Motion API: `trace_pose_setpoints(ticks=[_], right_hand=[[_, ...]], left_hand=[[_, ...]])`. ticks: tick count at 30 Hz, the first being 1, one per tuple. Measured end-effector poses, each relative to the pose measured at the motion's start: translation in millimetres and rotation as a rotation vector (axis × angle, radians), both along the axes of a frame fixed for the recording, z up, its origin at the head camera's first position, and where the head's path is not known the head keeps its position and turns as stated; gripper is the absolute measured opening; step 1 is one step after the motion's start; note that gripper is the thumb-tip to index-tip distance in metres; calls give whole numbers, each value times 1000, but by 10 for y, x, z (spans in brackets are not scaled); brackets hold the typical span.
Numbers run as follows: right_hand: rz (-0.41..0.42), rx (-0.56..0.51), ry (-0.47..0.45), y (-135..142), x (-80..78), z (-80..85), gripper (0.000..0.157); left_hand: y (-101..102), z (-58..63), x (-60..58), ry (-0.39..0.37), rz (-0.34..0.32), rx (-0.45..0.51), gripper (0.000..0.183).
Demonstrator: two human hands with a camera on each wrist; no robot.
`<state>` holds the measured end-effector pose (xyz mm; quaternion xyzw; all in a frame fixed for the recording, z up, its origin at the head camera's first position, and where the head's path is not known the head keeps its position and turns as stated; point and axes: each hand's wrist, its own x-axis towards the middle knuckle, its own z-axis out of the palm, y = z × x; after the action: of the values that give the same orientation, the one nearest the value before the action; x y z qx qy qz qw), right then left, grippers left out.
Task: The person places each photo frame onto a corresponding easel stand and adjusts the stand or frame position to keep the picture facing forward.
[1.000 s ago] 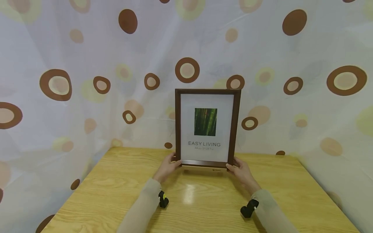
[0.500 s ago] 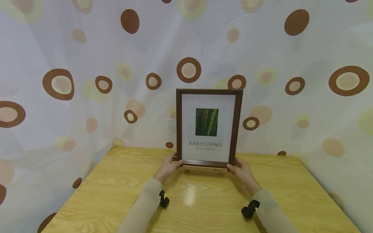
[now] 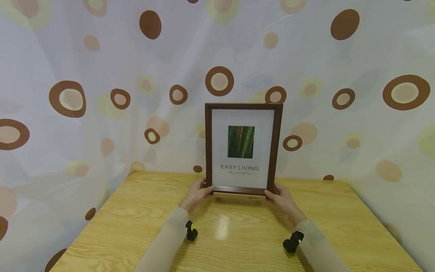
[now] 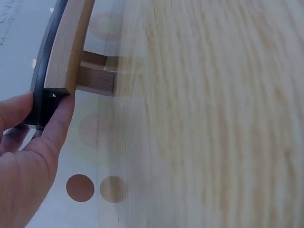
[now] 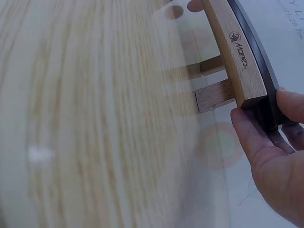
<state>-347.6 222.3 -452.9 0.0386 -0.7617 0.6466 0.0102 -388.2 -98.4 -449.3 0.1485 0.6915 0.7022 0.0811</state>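
Observation:
A dark brown picture frame point(image 3: 277, 151) with a small green bamboo print and the words EASY LIVING stands upright, leaning slightly back. Its lower edge sits on the wooden ledge point(image 5: 240, 52) of a small tabletop easel, whose short legs point(image 4: 97, 80) show behind and below. My left hand point(image 3: 196, 194) grips the frame's lower left corner, thumb on the front and fingers beside and behind. At the lower right corner my right hand point(image 3: 283, 202) holds it the same way. In both wrist views a fingertip lies close against the ledge's end. The easel's upper part is hidden behind the frame.
A light wood-grain table point(image 3: 153, 226) with a glossy top lies under the easel. Close behind it hangs a pale sheet point(image 3: 183, 49) with brown, yellow and peach spots, which also closes off the left and right sides. A black wrist camera point(image 3: 293, 242) sits on each sleeve.

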Motion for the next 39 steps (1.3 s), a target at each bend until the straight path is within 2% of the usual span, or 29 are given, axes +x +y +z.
trace_pose_setpoints(ticks=[5, 14, 19, 21, 24, 27, 30, 35, 39], right_hand=[[1, 10, -9, -14, 28, 23, 54], [-3, 19, -10, -9, 5, 30, 54], [-10, 25, -39, 9, -18, 13, 53], [2, 26, -46, 15, -12, 8, 56], [49, 85, -43, 40, 19, 22, 67], [63, 218, -45, 92, 70, 58, 81], [86, 349, -34, 155, 126, 100, 86], [126, 490, 24, 233, 207, 147, 81], [83, 686, 137, 299, 276, 191, 81]], left_hand=[[11, -71, -41, 2, 26, -15, 42], [15, -53, -61, 9, 32, 1, 43], [11, -73, -51, 12, 19, 3, 42], [0, -82, -40, 8, 15, 3, 42], [-31, -91, -30, 28, 6, -24, 45], [-78, -87, -18, 68, 19, -123, 52], [-133, -67, 9, 123, 53, -274, 62], [-215, -8, 78, 232, 98, -460, 67], [-246, 35, 163, 305, 119, -603, 69]])
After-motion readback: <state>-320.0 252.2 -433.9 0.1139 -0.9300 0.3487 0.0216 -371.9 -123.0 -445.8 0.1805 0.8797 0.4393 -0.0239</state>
